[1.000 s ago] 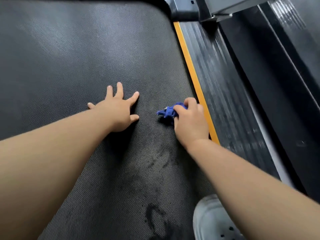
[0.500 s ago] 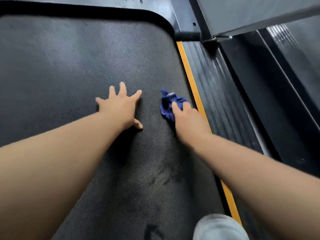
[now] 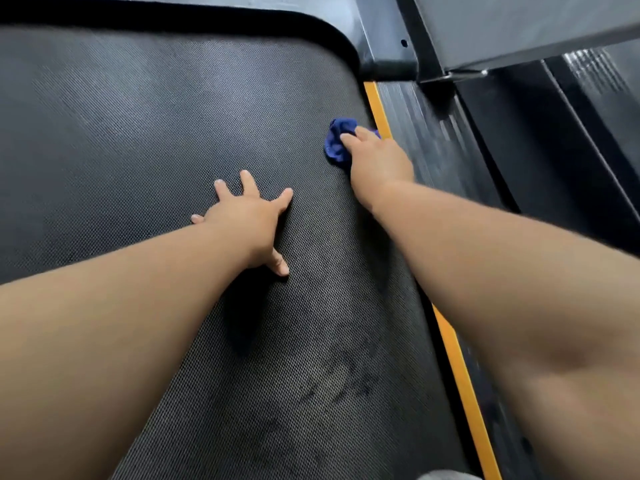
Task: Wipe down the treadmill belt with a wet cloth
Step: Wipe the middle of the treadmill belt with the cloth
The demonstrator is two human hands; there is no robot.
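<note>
Starting way out left of both hands: just textured black treadmill belt (image 3: pixel 121 133), catching a bit of glare up beyond the fingertips. Then the left hand (image 3: pixel 246 220), planted palm-down on that belt with fingers spread wide and straight, thumb stuck out toward the other hand, holding nothing. Back on the wrist side of that palm, between the two forearms, some dark smeary streaks (image 3: pixel 332 382) on the belt surface.

Moving right, well apart from the left hand and farther forward: the right hand (image 3: pixel 379 161), fingers bent over a scrunched blue cloth (image 3: pixel 336 143) and pinning it down onto the belt, right at the belt's right-hand edge. Cloth mostly poking out ahead of and left of the fingertips, rest tucked under the palm. Can't see the thumb, so no telling how far round the wad.

Hard up against the right side of that grip, touching or close to it: a yellow stripe (image 3: pixel 377 105) running along the belt edge, ducking under the forearm and showing again back toward the elbow. Right of the stripe, a ribbed black side rail (image 3: pixel 433 143). Ahead of the grip, a rounded black front cover (image 3: pixel 384 46), and off to the right of that a grey frame beam (image 3: pixel 519 26).
</note>
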